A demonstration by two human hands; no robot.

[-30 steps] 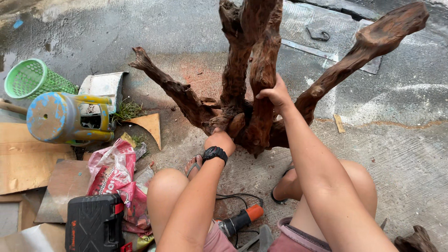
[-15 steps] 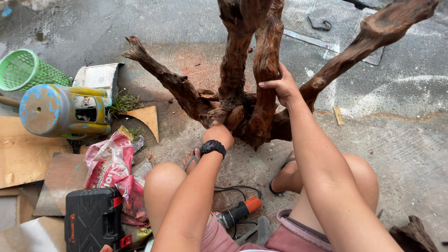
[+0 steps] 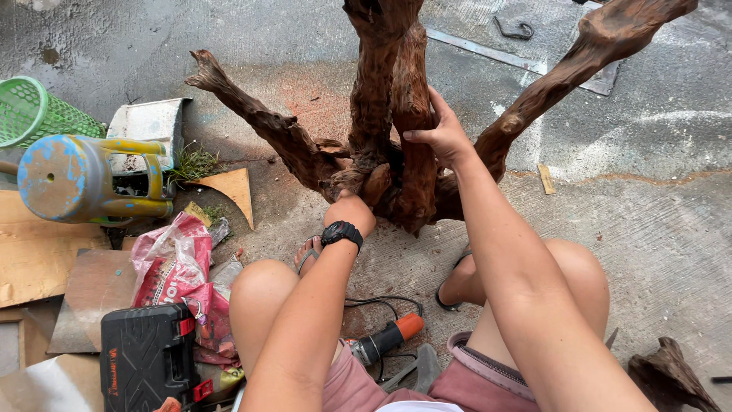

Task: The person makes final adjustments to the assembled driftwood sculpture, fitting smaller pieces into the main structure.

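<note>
- Far left on the floor (image 3: pixel 656 229): green basket (image 3: pixel 30 111), cut off by the frame edge; just beside it a blue and yellow can (image 3: pixel 84 179) lying on its side, over cardboard (image 3: pixel 30 244).
- Below these: red bag (image 3: pixel 171 267), crumpled, touching a black case (image 3: pixel 145 355); print on both too small to matter.
- Left hand (image 3: pixel 352 206): pushed in at the base of the root (image 3: pixel 385 91), watch (image 3: pixel 341 233) on the wrist. Fingers buried among the wood knobs, so cannot tell whether clenched or loose. Stays at the same spot as half a second ago.
- Root: standing on the floor straight ahead of the knees, branches spreading left and right, top cut off by the frame.
- Right hand (image 3: pixel 436 133): wrapped round the middle stem, thumb in front, fingers behind, grasping it firmly. Has crept a little higher on the stem than a second ago.
- Judged from that: a bracing hold with a freshened grip, root held upright and steady, no tool on it yet.
- Between the legs: grinder (image 3: pixel 385 339) with orange collar lying unused, cord looping behind the left knee; head of the tool hidden by the thigh.
- Upper right: metal strip (image 3: pixel 488 49) flat on the floor, partly behind the right branch.
- Lower right corner: dark wood chunk (image 3: pixel 671 374), well apart from the root, cut off by the frame.
- Feet mostly hidden under the legs; only sandal edges showing.
</note>
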